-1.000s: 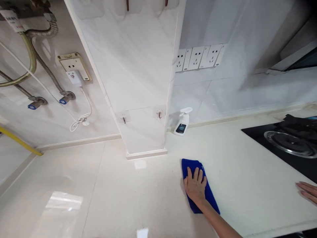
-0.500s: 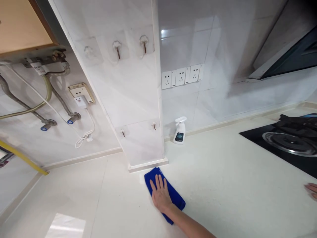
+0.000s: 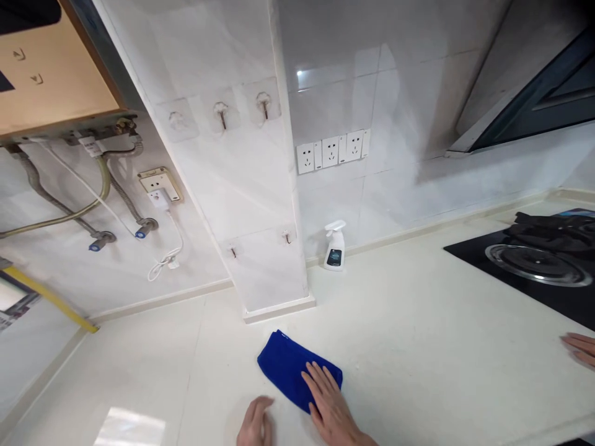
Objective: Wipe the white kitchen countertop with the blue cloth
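Observation:
A folded blue cloth [image 3: 286, 370] lies on the pale countertop in front of the tiled pillar. My right hand [image 3: 328, 399] rests palm down on the cloth's right end, its fingers stretched out and not wrapped round it. My left hand [image 3: 255, 424] is at the bottom edge, just left of the cloth and apart from it. Its fingers are loosely bent, with a gap to the thumb and nothing visible between them. A white spray bottle [image 3: 334, 248] stands upright by the back wall, right of the pillar.
Another person's hand [image 3: 581, 348] shows at the right edge, by a black gas hob [image 3: 474, 251]. The tiled pillar [image 3: 274, 272] with hooks meets the countertop [image 3: 409, 334]. Wall sockets [image 3: 330, 152] sit above the bottle. Hoses and a yellow pipe [image 3: 51, 300] are at left.
The cloth has moved slightly left and towards me, away from the pillar's base. My right hand has shifted to its right end. My left hand has come into view.

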A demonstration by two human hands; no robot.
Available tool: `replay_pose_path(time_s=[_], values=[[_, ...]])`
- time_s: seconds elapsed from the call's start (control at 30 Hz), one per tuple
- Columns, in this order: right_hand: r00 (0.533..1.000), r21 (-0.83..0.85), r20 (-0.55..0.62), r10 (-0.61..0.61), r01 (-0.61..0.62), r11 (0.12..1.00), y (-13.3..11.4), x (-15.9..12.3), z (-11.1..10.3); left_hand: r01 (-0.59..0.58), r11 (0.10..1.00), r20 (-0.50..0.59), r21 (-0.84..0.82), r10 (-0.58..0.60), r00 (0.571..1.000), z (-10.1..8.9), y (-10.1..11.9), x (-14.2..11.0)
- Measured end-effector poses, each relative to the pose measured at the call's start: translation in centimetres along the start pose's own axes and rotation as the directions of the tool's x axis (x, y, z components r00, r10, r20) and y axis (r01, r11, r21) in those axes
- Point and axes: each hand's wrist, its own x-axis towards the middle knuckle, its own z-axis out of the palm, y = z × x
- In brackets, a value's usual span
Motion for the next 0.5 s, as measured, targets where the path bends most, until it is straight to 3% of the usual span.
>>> replay_pose_path(time_s=[0.03,0.07,0.13,0.23,0.33,0.4,0.5], values=[[0.999,-0.020,-0.044,0.007,-0.008,1.000,0.8,-1.2,-0.2,-0.134,0.991,0.091,-0.010,0.135,0.987,1.1,0.5,1.2],[0.996,-0.042,-0.085,0.013,-0.017,0.999,1.8,-2.3,-0.5,-0.194,0.981,0.109,0.008,0.192,0.975,2.3,1.1,2.5],[0.986,-0.095,-0.164,0.016,-0.032,0.995,3.9,-4.5,-1.4,-0.236,0.968,0.093,0.084,0.228,0.969,5.1,2.3,5.0],[0.966,-0.183,-0.257,0.015,-0.064,0.981,6.8,-7.6,-2.6,-0.150,0.965,0.041,0.217,0.145,0.989,9.8,3.9,7.4],[0.953,-0.246,-0.302,0.018,-0.096,0.965,8.3,-10.0,-3.1,-0.057,0.962,-0.010,0.266,0.062,0.998,13.3,4.8,7.8],[0.954,-0.259,-0.298,0.014,-0.095,0.961,8.5,-10.9,-3.1,-0.067,0.957,-0.018,0.283,0.075,0.997,13.9,4.8,7.3],[0.956,-0.247,-0.293,0.033,-0.109,0.963,8.1,-11.2,-2.8,-0.174,0.930,0.026,0.323,0.175,0.984,11.9,3.6,6.3]])
